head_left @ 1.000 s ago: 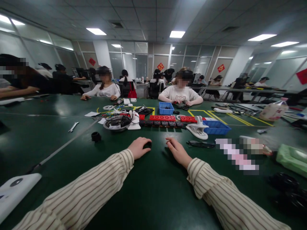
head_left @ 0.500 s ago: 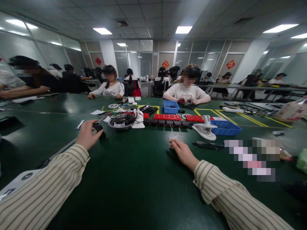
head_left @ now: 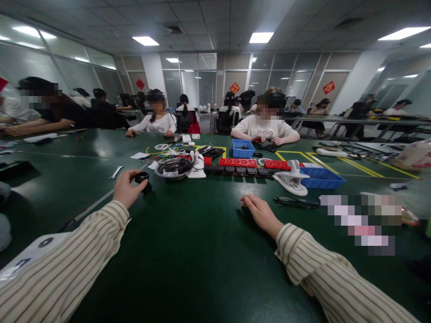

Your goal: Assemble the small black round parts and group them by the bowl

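My left hand is stretched out to the left and its fingers are closed round a small black cylindrical part, held just above the green table. My right hand rests on the table in the middle with its fingers curled loosely and nothing visible in it. Both arms wear striped sleeves.
Beyond my hands lie a metal bowl of cables, red and black power strips, two blue bins, a white clamp, black glasses and a wrench. A white device lies at the near left. Several people sit opposite.
My left hand swung from the table's middle out to the left and closed on the black part there, lifting it slightly. My right hand stayed put.
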Tool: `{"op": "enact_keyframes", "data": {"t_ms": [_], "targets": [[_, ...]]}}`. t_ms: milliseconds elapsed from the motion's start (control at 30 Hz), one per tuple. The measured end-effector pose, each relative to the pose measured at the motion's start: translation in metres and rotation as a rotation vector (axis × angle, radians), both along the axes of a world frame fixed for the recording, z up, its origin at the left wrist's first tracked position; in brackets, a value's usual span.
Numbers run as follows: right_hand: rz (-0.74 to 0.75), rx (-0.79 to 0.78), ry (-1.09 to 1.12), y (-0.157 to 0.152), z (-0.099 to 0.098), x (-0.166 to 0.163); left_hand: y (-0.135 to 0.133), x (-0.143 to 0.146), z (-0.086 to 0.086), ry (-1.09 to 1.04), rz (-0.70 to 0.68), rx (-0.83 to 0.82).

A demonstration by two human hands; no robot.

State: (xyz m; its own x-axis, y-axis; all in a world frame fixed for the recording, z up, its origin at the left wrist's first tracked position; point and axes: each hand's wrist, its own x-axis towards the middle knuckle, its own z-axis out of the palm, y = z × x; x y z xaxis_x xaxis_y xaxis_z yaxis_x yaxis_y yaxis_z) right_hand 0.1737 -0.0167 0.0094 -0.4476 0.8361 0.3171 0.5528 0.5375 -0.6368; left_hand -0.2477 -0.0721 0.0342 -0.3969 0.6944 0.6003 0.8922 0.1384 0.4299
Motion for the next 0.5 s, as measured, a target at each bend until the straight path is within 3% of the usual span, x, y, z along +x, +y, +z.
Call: {"op": "enact_keyframes", "data": {"t_ms": [133, 300, 500], "targets": [[-0.001, -0.01, -0.003, 0.0, 0.0, 0.0, 0.001, -0.008, -0.008, 0.117, -0.041, -0.014], [0.008, -0.013, 0.001, 0.0, 0.0, 0.0, 0.004, -0.017, -0.021, 0.122, -0.062, -0.237], [0.008, 0.001, 0.001, -0.001, 0.001, 0.0, 0.006, -0.02, -0.02, 0.073, -0.034, -0.26]]}}
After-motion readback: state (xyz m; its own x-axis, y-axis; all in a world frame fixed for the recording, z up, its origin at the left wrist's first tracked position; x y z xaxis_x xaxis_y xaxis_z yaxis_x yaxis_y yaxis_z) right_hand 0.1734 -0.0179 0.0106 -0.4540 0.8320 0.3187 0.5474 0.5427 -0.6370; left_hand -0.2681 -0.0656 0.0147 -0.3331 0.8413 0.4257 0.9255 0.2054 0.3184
